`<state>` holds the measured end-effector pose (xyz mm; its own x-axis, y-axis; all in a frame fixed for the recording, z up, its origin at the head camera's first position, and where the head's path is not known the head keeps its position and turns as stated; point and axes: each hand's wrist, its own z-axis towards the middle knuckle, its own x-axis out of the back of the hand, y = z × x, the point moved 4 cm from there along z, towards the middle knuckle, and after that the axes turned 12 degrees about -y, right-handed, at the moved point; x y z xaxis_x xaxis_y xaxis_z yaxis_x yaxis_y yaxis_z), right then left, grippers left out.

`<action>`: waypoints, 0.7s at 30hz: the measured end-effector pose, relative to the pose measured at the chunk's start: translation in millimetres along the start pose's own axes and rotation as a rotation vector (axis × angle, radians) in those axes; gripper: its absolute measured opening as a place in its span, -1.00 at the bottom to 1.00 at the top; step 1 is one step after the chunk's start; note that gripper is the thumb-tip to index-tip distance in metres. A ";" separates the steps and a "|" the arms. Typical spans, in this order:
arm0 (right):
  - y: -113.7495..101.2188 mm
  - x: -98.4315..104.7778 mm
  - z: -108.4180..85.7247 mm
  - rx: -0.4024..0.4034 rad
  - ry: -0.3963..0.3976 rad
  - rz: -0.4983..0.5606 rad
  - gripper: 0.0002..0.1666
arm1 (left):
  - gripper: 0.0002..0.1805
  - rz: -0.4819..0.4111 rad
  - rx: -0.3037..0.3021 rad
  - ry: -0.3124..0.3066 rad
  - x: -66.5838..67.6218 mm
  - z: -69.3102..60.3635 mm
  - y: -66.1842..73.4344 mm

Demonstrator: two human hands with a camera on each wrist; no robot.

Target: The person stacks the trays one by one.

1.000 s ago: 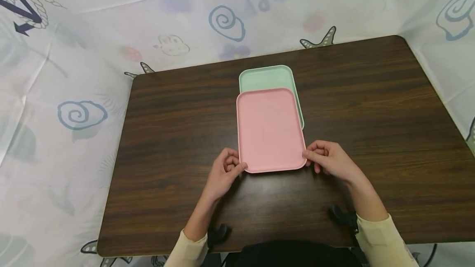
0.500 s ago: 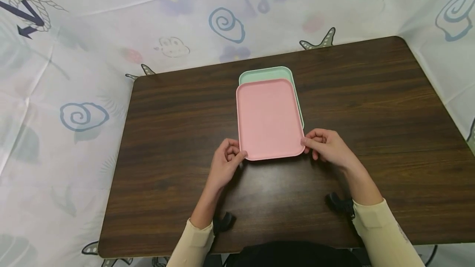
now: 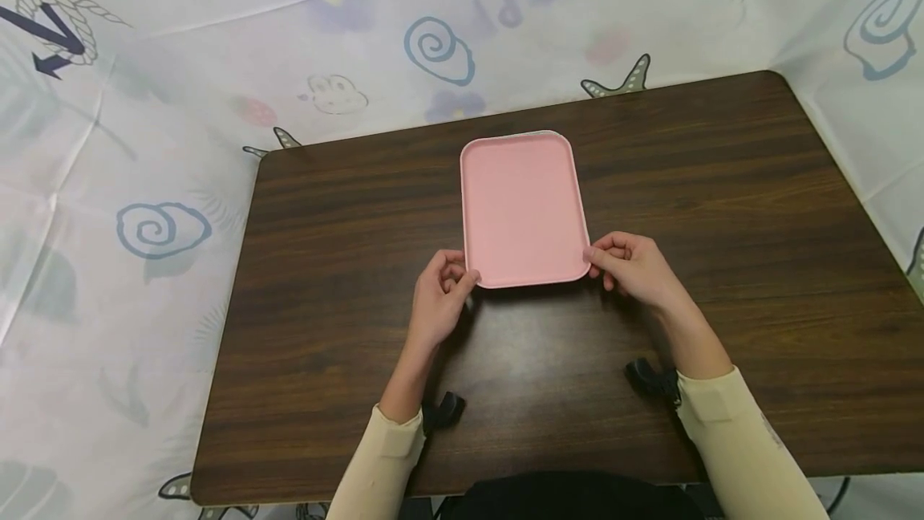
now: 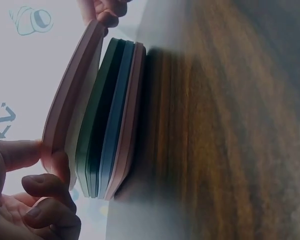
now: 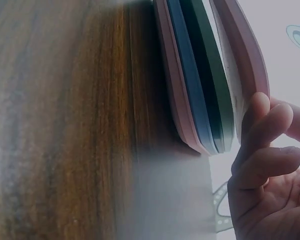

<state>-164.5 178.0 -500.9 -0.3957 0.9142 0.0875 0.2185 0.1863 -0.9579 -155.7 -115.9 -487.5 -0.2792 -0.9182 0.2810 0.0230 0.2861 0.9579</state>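
Note:
A pink tray (image 3: 525, 211) is held by its two near corners, one in each hand. My left hand (image 3: 439, 299) pinches the near left corner, thumb on the rim and fingers underneath. At the near right corner my right hand (image 3: 635, 270) pinches the rim the same way. Below it, the left wrist view shows a stack: a green tray (image 4: 96, 107), a blue tray (image 4: 113, 117) and another pink tray (image 4: 126, 132) on the table. A gap separates the held tray from the green one near the hands. From the head view the held tray hides nearly all of the stack.
The dark wood-grain table (image 3: 346, 327) extends around the stack. A pale printed cloth (image 3: 274, 30) hangs behind and at both sides. Black wrist straps (image 3: 442, 411) sit at the sleeve cuffs.
Both hands have moved the pink tray away from the body, over the stack. The green tray, partly visible before in the head view, is now almost wholly covered.

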 end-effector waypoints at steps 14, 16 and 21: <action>-7.6 -0.5 12.5 0.023 0.059 0.028 -0.61 | -0.76 0.167 -0.049 0.119 0.7 11.0 -8.5; -7.0 -0.1 14.1 0.024 0.064 0.032 -0.62 | -0.76 0.189 -0.046 0.127 0.9 12.2 -8.8; -5.9 0.4 17.6 0.036 0.076 0.050 -0.63 | -0.76 0.226 -0.045 0.144 1.7 13.9 -8.2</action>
<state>-181.7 171.0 -500.1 -0.3159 0.9470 0.0584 0.2039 0.1278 -0.9706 -169.7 -116.1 -495.7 -0.1232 -0.8629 0.4902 0.1130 0.4785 0.8708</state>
